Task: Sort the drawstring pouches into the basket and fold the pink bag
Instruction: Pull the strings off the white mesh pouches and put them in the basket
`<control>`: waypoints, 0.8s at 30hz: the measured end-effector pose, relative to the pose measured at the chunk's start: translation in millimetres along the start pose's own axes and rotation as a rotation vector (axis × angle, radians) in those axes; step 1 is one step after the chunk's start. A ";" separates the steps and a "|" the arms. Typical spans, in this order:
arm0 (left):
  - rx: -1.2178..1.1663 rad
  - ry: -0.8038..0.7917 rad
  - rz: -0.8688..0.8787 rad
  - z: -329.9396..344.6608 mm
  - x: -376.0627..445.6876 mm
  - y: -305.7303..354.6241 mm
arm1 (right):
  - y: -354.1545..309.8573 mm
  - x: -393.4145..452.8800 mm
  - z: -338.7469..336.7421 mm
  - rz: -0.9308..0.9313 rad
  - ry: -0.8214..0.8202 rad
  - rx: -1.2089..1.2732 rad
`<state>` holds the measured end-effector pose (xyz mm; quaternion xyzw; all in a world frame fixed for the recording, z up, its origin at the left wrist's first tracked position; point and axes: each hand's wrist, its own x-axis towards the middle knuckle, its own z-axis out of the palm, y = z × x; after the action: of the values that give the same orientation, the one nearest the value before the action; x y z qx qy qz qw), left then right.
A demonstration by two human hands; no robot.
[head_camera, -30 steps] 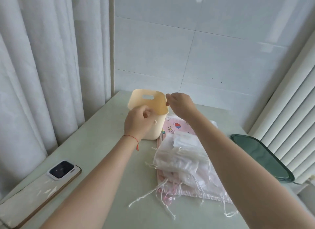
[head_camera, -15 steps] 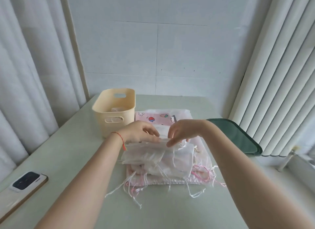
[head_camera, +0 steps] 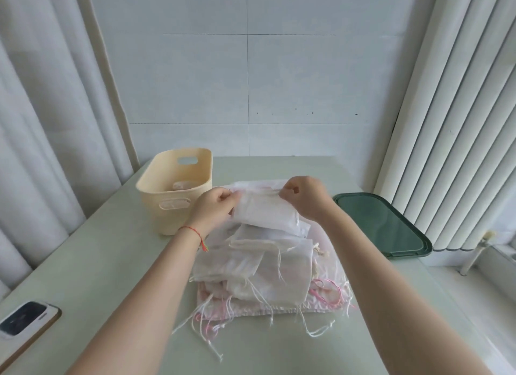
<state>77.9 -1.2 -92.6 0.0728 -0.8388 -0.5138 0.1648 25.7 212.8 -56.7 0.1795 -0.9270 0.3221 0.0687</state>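
**Next pouch lifted off the pile, hands at its far edge**

A second ago both hands were up at the basket (head_camera: 173, 190), in the centre-left of the frame; half a second ago they had come down onto the pile of drawstring pouches (head_camera: 259, 265). Now they have hold of the top pouch (head_camera: 265, 211) and have raised its far edge clear of the heap. That reads as one sorting round ended and the next begun: something pale already lies in the bottom of the basket, while most of the pouches are still stacked in the middle of the frame, so the sorting looks to be in its early part.

The left hand (head_camera: 213, 208) pinches the left end of the top pouch, fingers curled onto the fabric. The right hand (head_camera: 304, 197) pinches the right end the same way, knuckles toward the camera. The pouch is stretched flat between the two, its near edge still resting on the pile.

The pink bag (head_camera: 321, 297) lies flat on the desk (head_camera: 111, 263) under the whole pile, only its lower edge and pink cords showing at lower centre; it is not yet folded. The basket stands just left of the left hand, so the carry across should be short.
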 end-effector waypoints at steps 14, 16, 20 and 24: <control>-0.217 0.063 -0.047 8.9 38.1 -24.2 | 30.7 14.9 18.1 0.113 -0.085 0.228; -0.227 0.054 -0.132 12.8 42.2 -27.3 | 36.3 14.5 16.2 0.150 -0.096 0.223; -0.452 -0.023 -0.372 11.0 46.2 -28.1 | 46.5 16.7 11.8 0.248 -0.102 0.248; -0.737 0.097 -0.418 3.6 47.5 -29.1 | 54.9 20.3 7.5 0.473 0.190 0.808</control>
<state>30.8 -25.4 -110.3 0.2019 -0.5575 -0.7975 0.1114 -13.9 242.3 -89.0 -0.0542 -0.7326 0.6785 0.0026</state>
